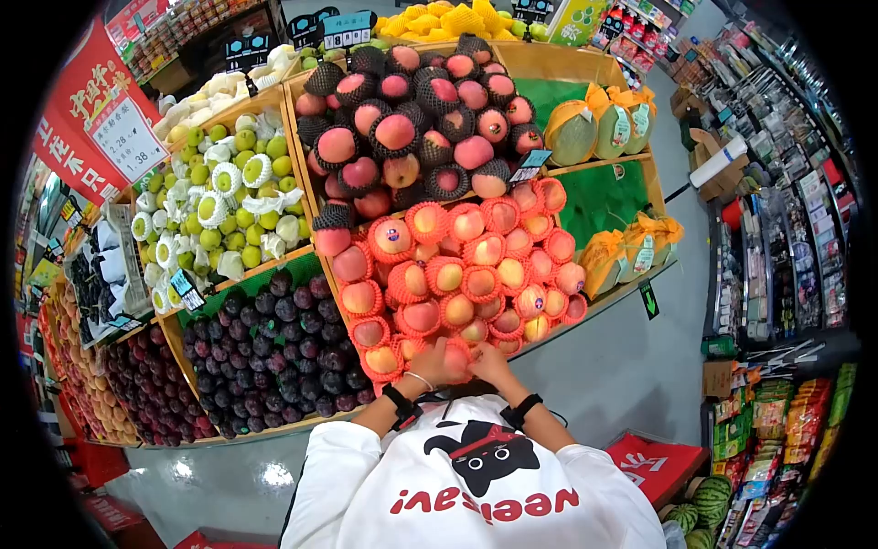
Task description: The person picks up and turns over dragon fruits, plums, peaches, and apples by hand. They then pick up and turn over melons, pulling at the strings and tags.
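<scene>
The round reddish fruit in pink foam netting should feel moderately heavy and firm, its sleeve soft and liable to slip, its skin easily bruised; cup its widest part, netting included; it lies between your left hand and right hand, at the near edge of the wooden counter; your fingers curl partway towards it; you cannot tell whether either grips it.

Both arms reached forward from chest, elbows bent, forearms angled inward. Left hand and right hand sat close together, backs mostly up, fingers bent toward each other; exact grip too small to tell. Left wrist and right wrist stood wider apart than hands.
</scene>
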`<control>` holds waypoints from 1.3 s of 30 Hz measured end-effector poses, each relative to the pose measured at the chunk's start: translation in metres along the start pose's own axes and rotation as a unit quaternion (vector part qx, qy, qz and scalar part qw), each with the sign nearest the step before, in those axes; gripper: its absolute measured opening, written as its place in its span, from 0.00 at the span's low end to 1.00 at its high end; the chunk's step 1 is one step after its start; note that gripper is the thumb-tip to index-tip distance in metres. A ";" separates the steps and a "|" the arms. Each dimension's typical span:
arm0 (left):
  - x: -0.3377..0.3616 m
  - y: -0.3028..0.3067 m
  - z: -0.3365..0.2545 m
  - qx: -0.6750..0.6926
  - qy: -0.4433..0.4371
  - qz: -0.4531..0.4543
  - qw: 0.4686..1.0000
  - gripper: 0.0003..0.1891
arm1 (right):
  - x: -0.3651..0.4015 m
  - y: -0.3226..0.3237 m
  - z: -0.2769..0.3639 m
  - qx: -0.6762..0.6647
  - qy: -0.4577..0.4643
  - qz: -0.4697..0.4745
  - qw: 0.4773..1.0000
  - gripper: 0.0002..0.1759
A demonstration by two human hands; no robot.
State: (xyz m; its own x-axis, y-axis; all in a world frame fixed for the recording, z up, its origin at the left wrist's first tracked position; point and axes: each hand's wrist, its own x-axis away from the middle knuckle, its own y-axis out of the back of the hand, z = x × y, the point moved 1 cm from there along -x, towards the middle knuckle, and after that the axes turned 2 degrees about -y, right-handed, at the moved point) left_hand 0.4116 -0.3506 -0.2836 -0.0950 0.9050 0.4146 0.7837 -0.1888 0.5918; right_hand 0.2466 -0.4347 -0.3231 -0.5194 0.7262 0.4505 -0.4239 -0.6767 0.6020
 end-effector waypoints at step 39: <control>-0.048 -0.075 0.051 -0.334 -0.147 -0.099 0.926 0.29 | -0.026 -0.026 -0.005 0.276 0.066 -0.071 0.956 0.08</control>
State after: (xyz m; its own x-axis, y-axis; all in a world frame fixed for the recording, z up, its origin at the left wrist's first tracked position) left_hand 0.3889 -0.3602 -0.3834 0.0512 0.9933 0.1035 0.2058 -0.1119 0.9722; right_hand 0.2675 -0.4365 -0.3541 -0.5905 0.7595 0.2730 -0.0604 -0.3789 0.9235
